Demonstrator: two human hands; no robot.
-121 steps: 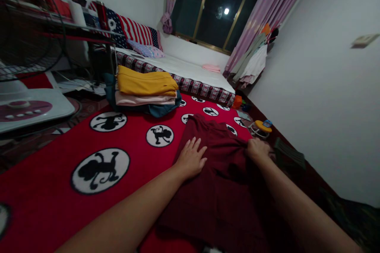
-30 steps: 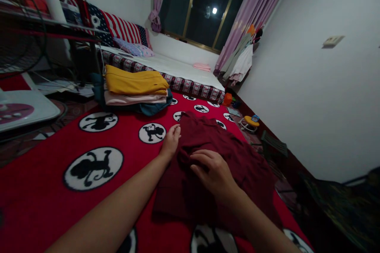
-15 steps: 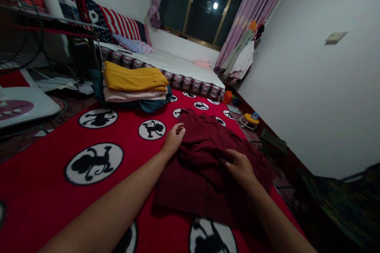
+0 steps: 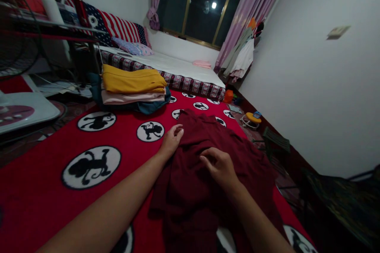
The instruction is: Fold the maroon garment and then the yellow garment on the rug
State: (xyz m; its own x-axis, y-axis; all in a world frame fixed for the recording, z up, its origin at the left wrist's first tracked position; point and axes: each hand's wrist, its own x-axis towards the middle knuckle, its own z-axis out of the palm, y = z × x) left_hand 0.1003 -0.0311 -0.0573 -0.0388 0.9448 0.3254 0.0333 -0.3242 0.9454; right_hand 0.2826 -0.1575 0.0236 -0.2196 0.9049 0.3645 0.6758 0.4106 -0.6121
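A dark red long-sleeved garment (image 4: 190, 189) lies spread on a red blanket (image 4: 124, 189) printed with black monkeys in white ovals. At its left edge rests my left hand (image 4: 172, 139), fingers loosely bent and a little apart, with no cloth visibly gripped. Over the middle of the garment is my right hand (image 4: 220, 166). Its fingers are curved, thumb and forefinger slightly apart, and no cloth shows between them. A cuffed part of the garment reaches toward me at the bottom.
Folded clothes, with a yellow piece (image 4: 133, 79) on top, are stacked at the far left. Behind them stands a bed (image 4: 175, 63) under the window. A cluttered desk (image 4: 59, 27) is on the left. A yellow stool (image 4: 252, 118) and dark chair (image 4: 335, 205) line the right.
My right hand has moved left across the garment and let go of the cloth. The cuffed part now extends toward me at the bottom. My left hand has stayed nearly in place.
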